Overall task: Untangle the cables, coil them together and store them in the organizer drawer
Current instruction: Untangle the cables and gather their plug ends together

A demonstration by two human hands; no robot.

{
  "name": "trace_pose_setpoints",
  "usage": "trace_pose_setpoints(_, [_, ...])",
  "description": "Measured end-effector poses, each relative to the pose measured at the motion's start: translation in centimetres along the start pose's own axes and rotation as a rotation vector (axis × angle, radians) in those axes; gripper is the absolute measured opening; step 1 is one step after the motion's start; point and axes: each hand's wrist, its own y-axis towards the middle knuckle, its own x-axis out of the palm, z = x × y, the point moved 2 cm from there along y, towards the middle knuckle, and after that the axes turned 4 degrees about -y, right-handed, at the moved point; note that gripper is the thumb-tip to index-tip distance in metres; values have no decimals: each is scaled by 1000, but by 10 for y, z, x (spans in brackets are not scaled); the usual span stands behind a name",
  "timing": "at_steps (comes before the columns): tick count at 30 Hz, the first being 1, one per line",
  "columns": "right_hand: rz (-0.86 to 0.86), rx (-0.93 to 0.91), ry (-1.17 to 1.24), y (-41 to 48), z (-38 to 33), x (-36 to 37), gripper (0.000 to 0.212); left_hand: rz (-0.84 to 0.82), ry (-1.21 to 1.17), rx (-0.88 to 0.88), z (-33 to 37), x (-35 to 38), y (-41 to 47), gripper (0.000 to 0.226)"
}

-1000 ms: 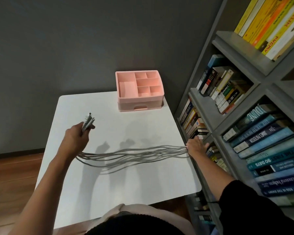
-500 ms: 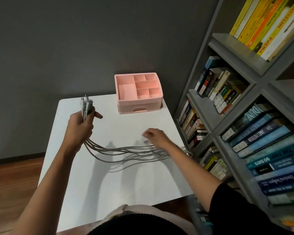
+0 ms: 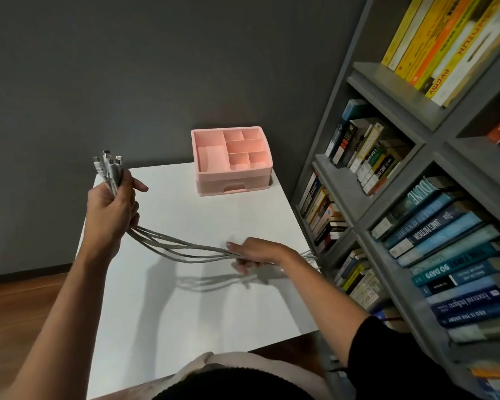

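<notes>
**Inspector:** Where do the cables lie?

**Assistant:** The cables (image 3: 202, 251) run left to right above the tabletop (image 3: 185, 327). The left hand (image 3: 110, 209) grips the plug ends upright near the left edge.

**Inspector:** And the right hand?

**Assistant:** The right hand (image 3: 257, 252) is at mid-span, its fingers (image 3: 237, 247) apparently curled round the bundle. The tails trail over the right edge. The organizer (image 3: 231, 180) sits at the far edge.

A white table (image 3: 185, 313) spreads beneath the fingers (image 3: 235, 245) of the right hand (image 3: 257, 252), and beyond its far edge a dark grey wall (image 3: 127, 67) rises behind the fingers (image 3: 137, 185) of the left hand (image 3: 110, 209). Just right of the right fingers stands a grey bookcase (image 3: 387, 90), with blue and teal books (image 3: 445, 235) level with them and yellow and orange books (image 3: 433, 33) high above. Left of and below the left fingers lies brown wooden floor (image 3: 20, 307).
</notes>
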Motion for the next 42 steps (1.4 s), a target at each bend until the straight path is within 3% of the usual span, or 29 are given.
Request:
trace_pose_setpoints(6, [426,257,95,-27,83,-38,44,75,-186,-47,-8,-1,-1,39])
trace_pose_setpoints(10, [649,344,135,-48,120,-62,46,147,-594,-212,-13,-4,0,47])
trace_pose_setpoints(13, [631,453,39,-47,138,-60,49,201,-828,-281,-14,-3,-2,52])
trace_pose_setpoints(15, [506,465,-19,-34,131,-54,36,189,-838,-268,-10,4,-3,51])
trace_pose_setpoints(17, [441,354,-21,-18,106,-52,22,158,-799,-236,-4,11,-5,51])
trace_pose_setpoints(19, [404,122,55,-10,58,-52,26,124,-763,-196,3,17,-6,50])
trace_pose_setpoints(23, [139,-249,150,-16,-57,-51,30,40,-707,-136,19,29,-3,49])
trace_pose_setpoints(26, [4,-385,70,-22,-122,-48,33,-7,-616,-79,31,41,-8,48])
trace_pose_setpoints(29, [-28,-464,12,-26,-162,-40,16,-14,-513,-27,36,48,-15,49])
trace_pose_setpoints(31, [33,-433,44,-26,-176,-35,10,-2,-450,0,37,49,-17,50])
trace_pose_setpoints(35, [347,-350,-98,-19,-180,-21,20,78,-468,-29,41,48,-18,55])
trace_pose_setpoints(38, [546,-231,-165,-8,-158,-8,46,100,-553,-37,39,50,-20,55])
trace_pose_setpoints(42, [656,-207,-103,4,-129,13,51,124,-601,-122,23,59,-29,57])
